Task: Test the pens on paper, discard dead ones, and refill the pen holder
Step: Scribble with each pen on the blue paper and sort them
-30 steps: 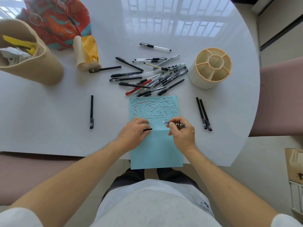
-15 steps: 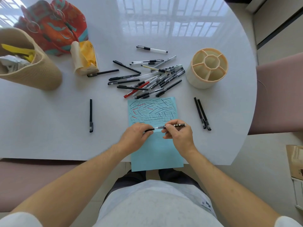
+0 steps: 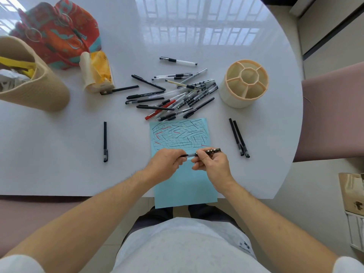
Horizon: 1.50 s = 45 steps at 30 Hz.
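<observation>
A black pen with white dots (image 3: 212, 150) is held level above the blue paper (image 3: 185, 186). My right hand (image 3: 211, 163) grips its barrel; my left hand (image 3: 166, 161) grips the black cap on its left end. The paper's upper half is covered with black and red test strokes. A pile of several pens (image 3: 173, 95) lies just beyond the paper. The cream pen holder (image 3: 243, 83) stands empty at the right. Two black pens (image 3: 239, 137) lie right of the paper, one black pen (image 3: 105, 141) left of it.
A woven basket (image 3: 33, 79) with rubbish stands at the far left, a colourful bag (image 3: 59, 32) and a yellow tissue pack (image 3: 97, 72) behind it. The round white table's front edge (image 3: 78, 195) runs under my forearms. A pink chair (image 3: 334, 107) stands at the right.
The cap in my left hand and the pen in my right hand were apart; they have come together and now join end to end above the paper.
</observation>
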Tool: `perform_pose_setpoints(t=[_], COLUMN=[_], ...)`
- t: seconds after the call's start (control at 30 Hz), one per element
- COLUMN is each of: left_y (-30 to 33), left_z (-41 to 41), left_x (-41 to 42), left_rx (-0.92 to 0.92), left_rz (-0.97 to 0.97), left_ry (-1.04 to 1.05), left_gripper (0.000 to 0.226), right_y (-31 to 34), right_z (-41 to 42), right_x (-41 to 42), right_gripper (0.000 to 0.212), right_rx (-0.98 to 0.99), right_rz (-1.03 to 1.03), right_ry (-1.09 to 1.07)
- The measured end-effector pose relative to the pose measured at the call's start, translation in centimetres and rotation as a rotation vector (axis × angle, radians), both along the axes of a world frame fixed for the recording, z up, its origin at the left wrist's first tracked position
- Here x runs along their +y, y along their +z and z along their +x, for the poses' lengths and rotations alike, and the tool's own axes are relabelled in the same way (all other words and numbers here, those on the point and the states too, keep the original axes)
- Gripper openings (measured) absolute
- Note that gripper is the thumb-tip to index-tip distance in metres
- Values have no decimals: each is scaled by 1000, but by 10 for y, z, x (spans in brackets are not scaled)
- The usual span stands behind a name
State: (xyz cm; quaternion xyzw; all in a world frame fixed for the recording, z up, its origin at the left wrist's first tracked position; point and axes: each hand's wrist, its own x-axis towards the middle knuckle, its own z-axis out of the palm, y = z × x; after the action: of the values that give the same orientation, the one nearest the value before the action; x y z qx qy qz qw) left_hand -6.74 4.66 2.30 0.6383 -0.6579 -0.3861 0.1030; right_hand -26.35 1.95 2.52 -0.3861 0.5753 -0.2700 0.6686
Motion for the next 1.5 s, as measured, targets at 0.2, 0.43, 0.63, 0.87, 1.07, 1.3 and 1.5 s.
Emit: perform_pose_setpoints(t=[0.2,0.43,0.63,0.87,1.07,1.3,1.5], left_y=[0,-18,-25,-27,-26,-6,15], left_z=[-1,32,39,38,41,22,-10], left_x=[-8,2,12,12,10,4,-6], left_rx=[1,-302,-395,-390,-391,-94,139], left_rz=[17,-106,-110,-120,-111,-163,16], left_ry=[24,47,7,11,-4,179,52], left_gripper=[37,56,65,62,60,46,38], right_y=[1,-17,-16,-24,-26,16,22], right_z=[-16,-49,-10,53,48,5,-9], right_x=[-56,-109,-131,-195,-188,-119,-35], right_gripper=[17,26,24,49,25,14,14], right_rx=[238,970,964,946,604,284,-54], right_rz=[-19,-160,-368,-198,43,-282,-102], right_ry=[47,429,334,235,-35,-135,120])
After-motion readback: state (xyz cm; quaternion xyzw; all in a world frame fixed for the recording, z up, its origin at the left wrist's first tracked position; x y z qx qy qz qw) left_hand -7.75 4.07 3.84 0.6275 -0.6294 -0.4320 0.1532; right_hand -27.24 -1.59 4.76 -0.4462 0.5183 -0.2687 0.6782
